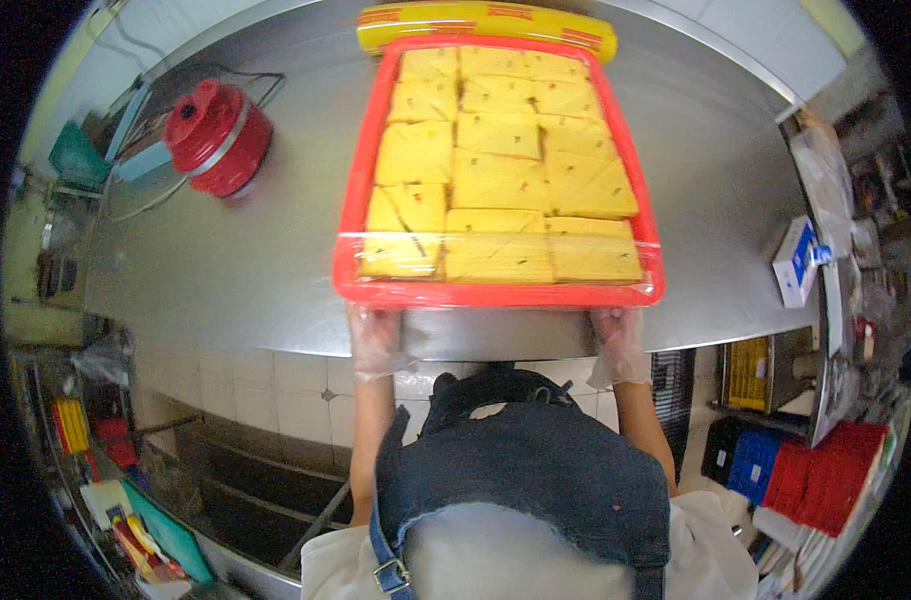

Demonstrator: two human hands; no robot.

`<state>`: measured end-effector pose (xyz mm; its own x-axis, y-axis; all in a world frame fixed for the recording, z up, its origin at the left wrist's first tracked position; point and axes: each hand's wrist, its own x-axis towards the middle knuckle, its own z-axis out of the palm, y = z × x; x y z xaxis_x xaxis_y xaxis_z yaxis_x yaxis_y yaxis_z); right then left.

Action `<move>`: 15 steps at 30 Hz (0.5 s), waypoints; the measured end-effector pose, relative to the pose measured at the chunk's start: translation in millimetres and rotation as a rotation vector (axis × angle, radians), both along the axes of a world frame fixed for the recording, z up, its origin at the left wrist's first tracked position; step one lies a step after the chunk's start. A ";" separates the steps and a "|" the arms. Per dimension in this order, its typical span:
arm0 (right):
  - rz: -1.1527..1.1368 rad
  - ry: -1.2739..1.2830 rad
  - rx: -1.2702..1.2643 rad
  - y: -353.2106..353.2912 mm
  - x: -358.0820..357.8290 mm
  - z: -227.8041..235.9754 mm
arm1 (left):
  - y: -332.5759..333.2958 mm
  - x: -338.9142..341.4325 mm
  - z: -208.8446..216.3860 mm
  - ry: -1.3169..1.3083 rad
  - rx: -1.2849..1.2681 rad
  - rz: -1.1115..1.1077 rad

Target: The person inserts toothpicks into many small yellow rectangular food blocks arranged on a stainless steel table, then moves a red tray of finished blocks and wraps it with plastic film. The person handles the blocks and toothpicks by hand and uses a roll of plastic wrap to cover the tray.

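Note:
A red tray [496,294] lies in front of me, filled with rows of flat yellow square slices [498,180] dotted with small flecks. Clear plastic wrap [556,240] is stretched over it, with a visible edge across the nearest row. My left hand [374,330], in a clear plastic glove, grips the tray's near left corner. At the near right corner my right hand [619,332], gloved the same way, holds the rim. The fingers of both hands are mostly hidden beneath the tray.
Behind the tray, a yellow wrapped roll [486,26] lies across the steel table [276,270]. A red round appliance [218,138] with a cord stands on the left. Near the right edge is a blue and white box [796,262]. Red, blue and black crates [821,475] are at lower right.

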<state>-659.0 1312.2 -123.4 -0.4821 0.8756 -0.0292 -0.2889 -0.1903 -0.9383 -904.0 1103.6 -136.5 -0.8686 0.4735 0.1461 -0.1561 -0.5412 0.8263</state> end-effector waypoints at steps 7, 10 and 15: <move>-0.090 0.206 -0.284 19.7 8.1 -23.0 | 13.8 0.7 2.4 -0.518 0.268 -0.020; -0.043 0.457 -0.333 16.1 6.5 -11.1 | 17.5 7.8 13.3 -0.460 0.150 0.140; -0.110 0.453 -0.322 -2.8 14.8 19.7 | 11.6 32.2 25.3 -0.185 0.139 0.254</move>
<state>-644.2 1309.4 -103.6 -0.4153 0.9024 -0.1146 -0.6833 -0.3927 -0.6156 -871.8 1115.1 -111.2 -0.9741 0.2251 0.0229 -0.1421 -0.6874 0.7123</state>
